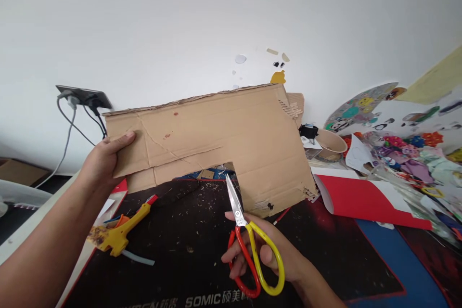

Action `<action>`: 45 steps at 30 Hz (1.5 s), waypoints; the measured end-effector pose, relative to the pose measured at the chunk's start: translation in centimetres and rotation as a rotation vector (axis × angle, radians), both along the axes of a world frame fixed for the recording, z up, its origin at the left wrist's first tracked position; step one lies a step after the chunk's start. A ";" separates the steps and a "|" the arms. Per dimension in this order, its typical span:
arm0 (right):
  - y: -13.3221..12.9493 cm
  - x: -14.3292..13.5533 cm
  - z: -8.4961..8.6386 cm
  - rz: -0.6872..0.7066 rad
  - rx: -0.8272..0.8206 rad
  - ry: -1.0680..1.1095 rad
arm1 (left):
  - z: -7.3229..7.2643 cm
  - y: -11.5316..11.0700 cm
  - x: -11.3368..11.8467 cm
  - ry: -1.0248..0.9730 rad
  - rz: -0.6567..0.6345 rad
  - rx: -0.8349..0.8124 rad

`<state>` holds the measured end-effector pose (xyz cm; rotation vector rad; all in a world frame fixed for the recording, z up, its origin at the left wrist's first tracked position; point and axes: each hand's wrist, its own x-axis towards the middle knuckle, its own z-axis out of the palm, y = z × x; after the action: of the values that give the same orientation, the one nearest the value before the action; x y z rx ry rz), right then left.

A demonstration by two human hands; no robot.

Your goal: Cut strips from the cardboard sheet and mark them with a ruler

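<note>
A large piece of brown cardboard (202, 130) is held up over the desk, with a rectangular notch cut out of its lower edge. My left hand (108, 154) pinches its left end, thumb on the near face. Below the notch, my right hand (267, 245) holds a pair of scissors (237, 214) with one red and one yellow handle. Fingers pass through the loops, and the blades look closed, pointing up at the notch. Whether the right fingers also touch the cardboard's lower edge, I cannot tell.
A yellow hot glue gun (124, 228) with a glue stick lies left on the black mat (173, 250), among small scraps. Red paper (368, 199), a beige bowl (330, 143) and colourful craft pieces (407, 149) crowd the right. A socket with cables (84, 97) is on the wall.
</note>
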<state>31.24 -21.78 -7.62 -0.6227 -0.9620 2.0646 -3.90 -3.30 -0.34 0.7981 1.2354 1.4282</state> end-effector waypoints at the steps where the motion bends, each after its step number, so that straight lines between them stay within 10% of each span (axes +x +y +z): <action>1: 0.0 0.0 0.0 0.005 0.003 -0.007 | 0.0 0.0 0.0 0.002 0.002 0.000; 33: 0.7 -1.3 -2.3 -0.061 0.095 -0.168 | -0.5 0.3 0.2 0.065 0.013 -0.030; 45: 1.8 -1.7 0.1 -0.356 0.206 -0.680 | 0.4 -0.2 1.0 0.120 0.056 -0.082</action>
<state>29.51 -20.02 -7.48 -1.3207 -1.3013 1.4266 -2.93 -3.46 0.10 0.8080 1.4089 1.3814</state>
